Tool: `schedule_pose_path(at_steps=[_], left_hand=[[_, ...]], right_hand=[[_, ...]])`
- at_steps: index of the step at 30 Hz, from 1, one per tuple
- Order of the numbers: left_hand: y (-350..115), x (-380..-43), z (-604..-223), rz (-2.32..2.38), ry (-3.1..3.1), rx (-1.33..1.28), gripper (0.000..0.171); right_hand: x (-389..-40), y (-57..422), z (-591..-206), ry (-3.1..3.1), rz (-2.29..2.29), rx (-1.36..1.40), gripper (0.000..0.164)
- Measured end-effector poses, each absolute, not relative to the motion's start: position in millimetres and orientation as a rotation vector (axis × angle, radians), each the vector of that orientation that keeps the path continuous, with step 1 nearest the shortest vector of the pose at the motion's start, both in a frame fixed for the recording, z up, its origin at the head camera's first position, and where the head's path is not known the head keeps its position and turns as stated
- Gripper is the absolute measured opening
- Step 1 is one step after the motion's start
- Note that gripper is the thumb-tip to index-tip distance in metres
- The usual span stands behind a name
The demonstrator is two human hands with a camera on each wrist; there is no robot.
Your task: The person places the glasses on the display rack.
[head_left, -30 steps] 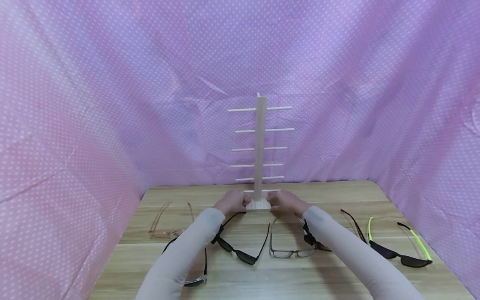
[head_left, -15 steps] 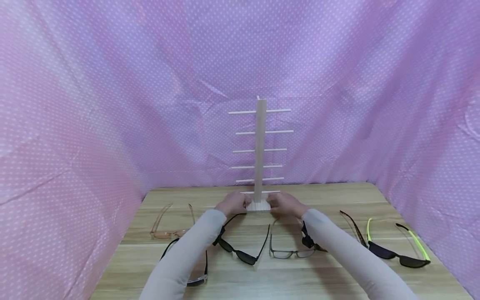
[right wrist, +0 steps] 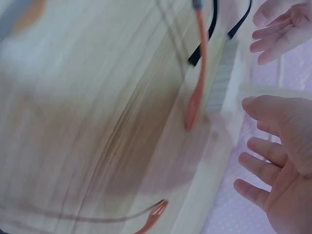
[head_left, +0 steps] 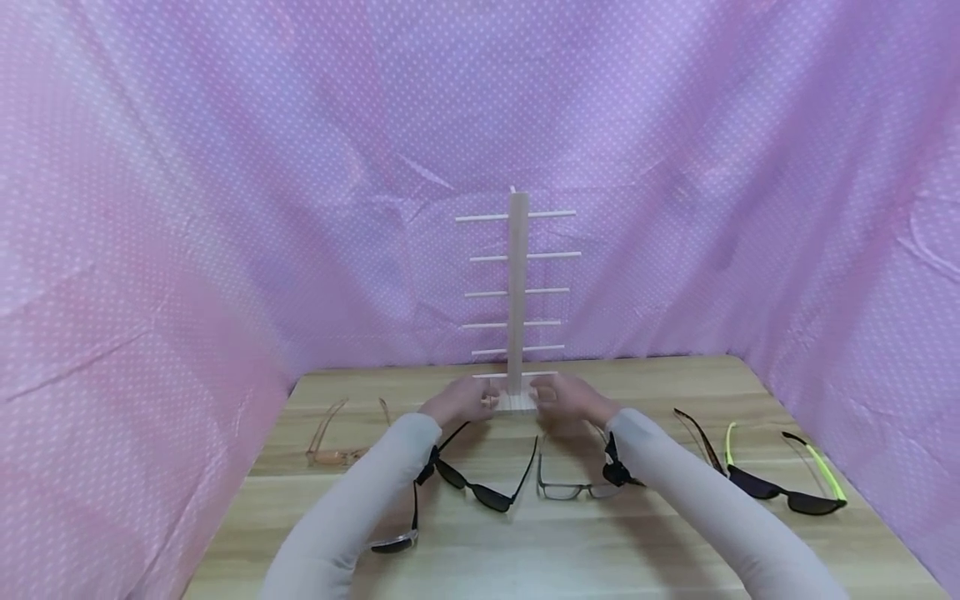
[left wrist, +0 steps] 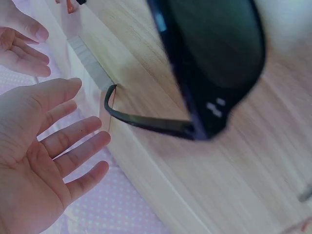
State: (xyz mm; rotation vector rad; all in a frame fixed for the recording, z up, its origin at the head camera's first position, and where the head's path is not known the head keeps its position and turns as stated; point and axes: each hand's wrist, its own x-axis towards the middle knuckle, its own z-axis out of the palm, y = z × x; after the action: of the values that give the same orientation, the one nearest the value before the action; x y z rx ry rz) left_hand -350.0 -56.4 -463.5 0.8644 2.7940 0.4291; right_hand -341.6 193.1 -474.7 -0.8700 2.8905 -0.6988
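A pale wooden display stand [head_left: 517, 283] with several crosswise rods rises upright at the table's back middle. My left hand [head_left: 463, 398] is just left of its base [head_left: 516, 402], and my right hand [head_left: 567, 397] just right of it. In the left wrist view the left hand [left wrist: 46, 141] has its fingers spread, palm showing, holding nothing. Loosely bent, the fingers of the right hand [right wrist: 280, 161] are likewise without any object in the right wrist view. Black sunglasses [head_left: 491, 498] lie below the left hand; grey-framed clear glasses [head_left: 561, 492] lie below the right, partly covered by the forearm.
Green-and-black sunglasses [head_left: 813, 504] lie at the right, beside a brown patterned temple [head_left: 701, 437]. Light orange glasses [head_left: 330, 457] are on the left. Dark-lensed glasses [head_left: 393, 545] are partly under the left forearm. Pink dotted cloth [head_left: 480, 100] hangs around the wooden table [head_left: 465, 575].
The hands, earlier close against both sides of the base, have loosened their fingers and drawn slightly apart. The stand stays in place; the head view has shifted a little.
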Motion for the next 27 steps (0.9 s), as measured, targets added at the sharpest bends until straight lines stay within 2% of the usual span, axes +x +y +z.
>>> schedule_pose_path(at_steps=[11,18,27], left_hand=[[-105,-320,-443,0.631,2.704,0.962,0.036],[-133,-305,-439,0.698,2.659,0.941,0.029],[-150,-291,-444,0.665,2.63,0.976,0.021]], right_hand=[[-295,183,-451,2.862,-0.819,-0.886,0.046],[-260,175,-444,2.94,-0.767,-1.154,0.036],[-228,161,-457,2.973,-0.641,-1.488,0.025]])
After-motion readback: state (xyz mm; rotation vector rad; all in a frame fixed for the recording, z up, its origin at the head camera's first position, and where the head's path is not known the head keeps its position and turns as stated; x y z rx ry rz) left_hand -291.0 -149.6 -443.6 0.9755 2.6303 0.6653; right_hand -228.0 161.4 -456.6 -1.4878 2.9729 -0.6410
